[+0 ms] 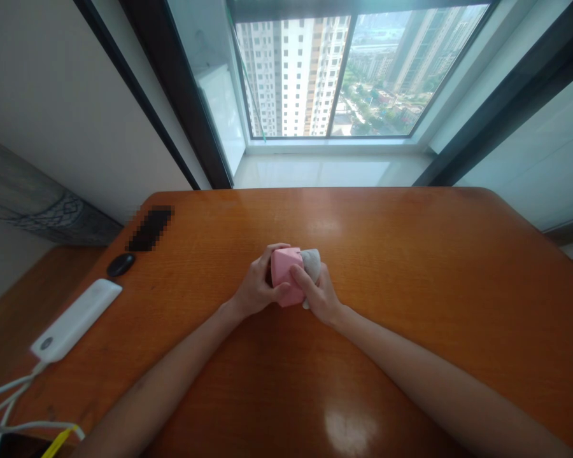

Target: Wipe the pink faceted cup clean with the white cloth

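Above the middle of the wooden table (pixel 210 254), a small pink box-like object (pixel 285 264) is held between both hands. My left hand (pixel 258 284) wraps its left side, thumb across the lower front. My right hand (pixel 321 296) grips from the right, its thumb pressed on the pink front face. In the right hand is also a crumpled light grey cloth-like piece (pixel 311 262), against the pink object's right side. A bit of it shows below the right thumb. The fingers behind the pink object are mostly hidden.
Along the table's left side lie a white power strip (pixel 79 318) with cables (pixel 16 401), a black mouse (pixel 121 264) and a dark pixelated item (pixel 150 229). A yellow cable end (pixel 60 440) is at lower left. Beyond the far edge is a window (pixel 334 83).
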### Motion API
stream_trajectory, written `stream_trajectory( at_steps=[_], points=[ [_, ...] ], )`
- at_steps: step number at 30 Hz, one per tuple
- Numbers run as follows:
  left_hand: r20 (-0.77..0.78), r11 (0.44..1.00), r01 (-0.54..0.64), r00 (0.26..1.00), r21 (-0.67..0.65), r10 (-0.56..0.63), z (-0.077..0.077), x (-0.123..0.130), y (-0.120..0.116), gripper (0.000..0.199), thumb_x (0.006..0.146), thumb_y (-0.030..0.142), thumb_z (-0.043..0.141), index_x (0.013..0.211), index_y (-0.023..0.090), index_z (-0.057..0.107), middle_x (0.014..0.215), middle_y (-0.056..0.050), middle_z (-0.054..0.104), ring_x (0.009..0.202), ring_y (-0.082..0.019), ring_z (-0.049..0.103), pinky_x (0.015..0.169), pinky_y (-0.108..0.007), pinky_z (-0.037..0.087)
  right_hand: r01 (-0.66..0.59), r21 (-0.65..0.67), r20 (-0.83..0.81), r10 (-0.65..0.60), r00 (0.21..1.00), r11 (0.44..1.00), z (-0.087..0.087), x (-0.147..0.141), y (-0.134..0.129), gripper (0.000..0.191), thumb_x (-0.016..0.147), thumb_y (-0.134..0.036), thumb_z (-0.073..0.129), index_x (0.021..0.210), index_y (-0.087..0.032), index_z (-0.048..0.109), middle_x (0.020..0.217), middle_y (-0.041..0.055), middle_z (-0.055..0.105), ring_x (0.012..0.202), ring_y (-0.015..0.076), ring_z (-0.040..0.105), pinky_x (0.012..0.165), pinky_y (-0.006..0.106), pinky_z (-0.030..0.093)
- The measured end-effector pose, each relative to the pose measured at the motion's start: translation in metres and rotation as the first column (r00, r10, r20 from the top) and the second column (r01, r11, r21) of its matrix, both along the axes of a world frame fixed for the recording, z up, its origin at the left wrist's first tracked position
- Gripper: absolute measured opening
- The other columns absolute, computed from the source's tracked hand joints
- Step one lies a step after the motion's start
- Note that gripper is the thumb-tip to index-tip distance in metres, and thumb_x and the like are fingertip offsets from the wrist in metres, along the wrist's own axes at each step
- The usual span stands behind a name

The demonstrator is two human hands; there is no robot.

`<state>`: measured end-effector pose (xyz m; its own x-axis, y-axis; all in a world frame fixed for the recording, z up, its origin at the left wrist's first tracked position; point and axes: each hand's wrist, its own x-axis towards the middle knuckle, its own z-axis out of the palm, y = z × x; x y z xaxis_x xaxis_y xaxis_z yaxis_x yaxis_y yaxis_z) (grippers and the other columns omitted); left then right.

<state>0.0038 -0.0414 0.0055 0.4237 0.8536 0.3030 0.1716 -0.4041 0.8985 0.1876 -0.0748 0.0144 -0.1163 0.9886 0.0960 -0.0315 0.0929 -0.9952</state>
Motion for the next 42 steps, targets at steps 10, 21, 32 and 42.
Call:
stream_trajectory(
  at_steps=[10,21,32,42],
  points=[
    [-0.032,0.943,0.024,0.999,0.331,-0.014,-0.009,-0.002,0.000,0.087,0.095,0.072,0.071,0.163,0.027,0.040,0.167,-0.019,0.045,0.157,-0.041,0.045,0.130,-0.063,0.039,0.022,0.009,0.001,-0.022,1.000,1.000,-0.002,0.001,0.001,0.055,0.095,-0.071,0.067,0.074,-0.022,0.056,0.064,-0.0035,0.046,0.057,0.0116,0.040,0.049,0.024,0.035],
    [-0.313,0.833,0.172,0.950,0.527,0.002,-0.014,-0.015,0.015,0.110,0.068,0.053,0.101,0.157,0.030,0.041,0.167,-0.022,0.042,0.153,-0.043,0.052,0.121,-0.061,0.055,0.037,0.000,-0.056,-0.037,0.998,0.999,-0.006,0.001,0.004,0.049,0.096,-0.065,0.068,0.079,-0.020,0.060,0.073,-0.0013,0.053,0.065,0.0134,0.044,0.058,0.026,0.041],
    [-0.225,0.874,0.158,0.973,0.459,-0.058,-0.005,-0.010,0.012,0.118,0.065,0.053,0.103,0.161,0.032,0.038,0.160,-0.018,0.050,0.152,-0.042,0.053,0.121,-0.057,0.056,0.061,-0.002,-0.053,-0.061,0.997,0.998,-0.008,0.000,0.005,0.050,0.097,-0.068,0.067,0.081,-0.020,0.063,0.072,-0.0012,0.054,0.065,0.0138,0.046,0.058,0.025,0.042],
    [-0.018,0.994,0.105,0.994,0.038,-0.104,-0.010,-0.006,0.006,0.095,0.084,0.077,0.077,0.153,0.021,0.044,0.135,-0.014,0.065,0.106,-0.029,0.071,0.094,-0.042,0.060,0.032,-0.032,0.007,-0.032,0.999,0.999,-0.003,-0.001,0.001,0.058,0.096,-0.074,0.061,0.071,-0.022,0.052,0.061,-0.0041,0.042,0.054,0.0106,0.037,0.046,0.024,0.030]
  ],
)
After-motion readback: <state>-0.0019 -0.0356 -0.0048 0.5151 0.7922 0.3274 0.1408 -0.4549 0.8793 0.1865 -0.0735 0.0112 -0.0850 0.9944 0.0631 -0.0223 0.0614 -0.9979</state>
